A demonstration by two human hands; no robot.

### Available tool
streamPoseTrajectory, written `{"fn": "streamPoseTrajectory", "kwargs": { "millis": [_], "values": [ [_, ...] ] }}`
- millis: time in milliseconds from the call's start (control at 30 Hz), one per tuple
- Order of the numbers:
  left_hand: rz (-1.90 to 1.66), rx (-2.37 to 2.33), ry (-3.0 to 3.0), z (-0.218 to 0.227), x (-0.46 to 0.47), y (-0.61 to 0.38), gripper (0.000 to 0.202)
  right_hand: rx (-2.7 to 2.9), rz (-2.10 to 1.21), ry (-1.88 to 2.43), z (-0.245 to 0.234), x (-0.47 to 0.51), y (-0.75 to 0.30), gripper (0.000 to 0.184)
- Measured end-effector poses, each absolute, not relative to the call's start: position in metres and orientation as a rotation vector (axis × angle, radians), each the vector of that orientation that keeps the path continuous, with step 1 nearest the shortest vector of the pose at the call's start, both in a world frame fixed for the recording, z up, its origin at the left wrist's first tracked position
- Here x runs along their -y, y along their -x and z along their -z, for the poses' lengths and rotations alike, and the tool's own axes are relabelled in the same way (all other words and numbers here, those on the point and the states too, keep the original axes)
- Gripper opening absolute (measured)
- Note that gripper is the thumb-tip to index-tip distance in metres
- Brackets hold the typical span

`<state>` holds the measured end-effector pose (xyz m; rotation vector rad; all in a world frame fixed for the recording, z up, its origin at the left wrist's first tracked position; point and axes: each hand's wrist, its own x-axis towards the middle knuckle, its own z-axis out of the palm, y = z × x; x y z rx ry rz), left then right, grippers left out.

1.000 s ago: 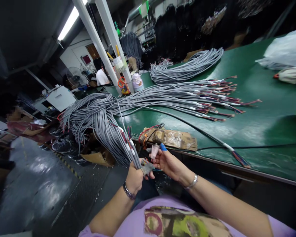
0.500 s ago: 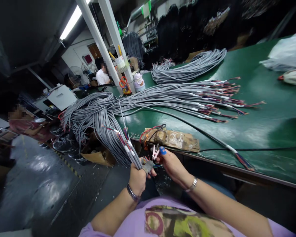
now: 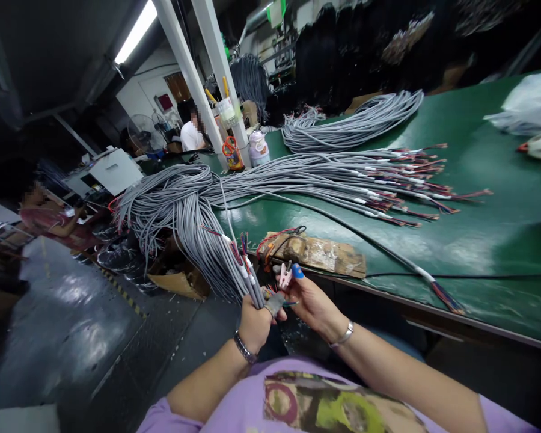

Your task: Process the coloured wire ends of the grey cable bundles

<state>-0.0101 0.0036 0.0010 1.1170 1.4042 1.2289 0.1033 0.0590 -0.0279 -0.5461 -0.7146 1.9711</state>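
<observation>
My left hand (image 3: 255, 325) is closed round a small bunch of grey cables (image 3: 251, 285), with white bands and coloured wire ends pointing up and away. A grey cover is on its thumb. Close by, my right hand (image 3: 315, 307) has its fingers drawn together at a small pink clip (image 3: 285, 275), a blue cover on one fingertip. Fine coloured wires (image 3: 290, 303) show between the two hands; which fingers touch them is hard to make out. Just beyond the clip, a worn wooden block (image 3: 329, 255) with red and black leads lies at the bench edge.
Long grey cables (image 3: 297, 171) with stripped ends spread over the green bench (image 3: 478, 252). A coiled bundle (image 3: 356, 123) lies behind, and a plastic bag (image 3: 529, 99) at far right. A cardboard box (image 3: 180, 282) stands below the hanging cables. Two people are at left.
My right hand has come closer to my left, and the wire ends now reach its fingers. The left hand with its cables has shifted slightly right.
</observation>
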Motion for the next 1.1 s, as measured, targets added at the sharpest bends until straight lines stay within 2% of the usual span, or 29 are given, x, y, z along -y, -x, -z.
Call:
{"fn": "streamPoseTrajectory", "kwargs": {
  "millis": [133, 300, 400, 700, 833, 933, 1000, 1100],
  "values": [
    [-1.241, -1.39, -1.138, -0.002, 0.001, 0.015, 0.029, 0.655, -2.006, 0.556, 0.025, -0.053, -0.112, 0.043],
    [-1.189, -1.343, -1.193, -0.001, 0.006, 0.022, 0.03, 0.894, -2.214, 0.67, 0.019, -0.052, -0.128, 0.036],
    [-1.127, -1.343, -1.278, -0.003, 0.007, 0.023, 0.03, 1.038, -2.136, 0.728, 0.015, -0.053, -0.132, 0.031],
    [-0.732, -1.32, -1.405, -0.013, -0.001, 0.028, 0.027, 1.483, -1.855, 0.64, 0.005, -0.045, -0.133, 0.031],
    [-0.878, -1.335, -1.326, -0.01, -0.002, 0.03, 0.03, 1.266, -1.767, 0.778, 0.013, -0.044, -0.142, 0.035],
    [-1.033, -1.318, -1.224, -0.008, -0.002, 0.028, 0.029, 1.054, -1.88, 0.818, 0.02, -0.039, -0.147, 0.034],
    [-1.1, -1.305, -1.188, -0.008, -0.001, 0.026, 0.028, 1.063, -1.949, 0.771, 0.023, -0.033, -0.146, 0.034],
    [-1.153, -1.309, -1.183, -0.006, -0.002, 0.024, 0.028, 1.143, -1.87, 0.702, 0.023, -0.023, -0.139, 0.035]
  ]
}}
